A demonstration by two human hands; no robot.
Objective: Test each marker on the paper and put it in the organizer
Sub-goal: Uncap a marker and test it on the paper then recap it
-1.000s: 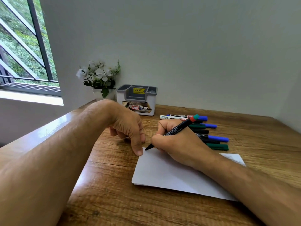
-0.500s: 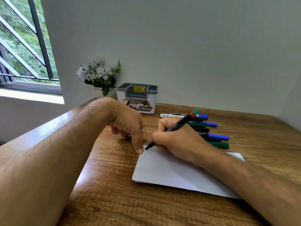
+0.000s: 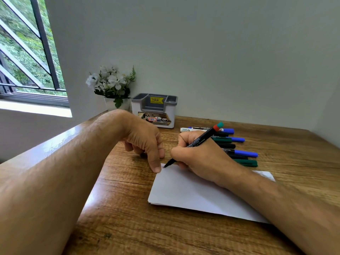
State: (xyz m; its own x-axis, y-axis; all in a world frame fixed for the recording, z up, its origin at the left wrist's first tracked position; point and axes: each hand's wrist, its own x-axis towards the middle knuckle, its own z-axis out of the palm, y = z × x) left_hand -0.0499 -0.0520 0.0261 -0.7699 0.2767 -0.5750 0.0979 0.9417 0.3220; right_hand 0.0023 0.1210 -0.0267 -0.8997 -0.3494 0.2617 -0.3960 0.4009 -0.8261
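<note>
My right hand [image 3: 200, 155] grips a black marker [image 3: 199, 139] with a red band and a teal end. Its tip touches the far left corner of the white paper [image 3: 187, 192], where a small reddish scribble shows. My left hand [image 3: 145, 142] is curled, its thumb pressing that same corner of the paper down. Behind my right hand several capped markers [image 3: 237, 148], blue, green and black, lie side by side on the wooden table [image 3: 128, 227]. The white and grey organizer [image 3: 155, 111] stands at the back by the wall, its visible compartments holding nothing.
A white pot of white flowers [image 3: 112, 85] stands left of the organizer. A window with dark bars [image 3: 27, 52] is at the far left. The grey wall closes off the table's back and right side.
The marker tip has slid a little left to the paper's corner and left a small mark. My left hand stays on the corner.
</note>
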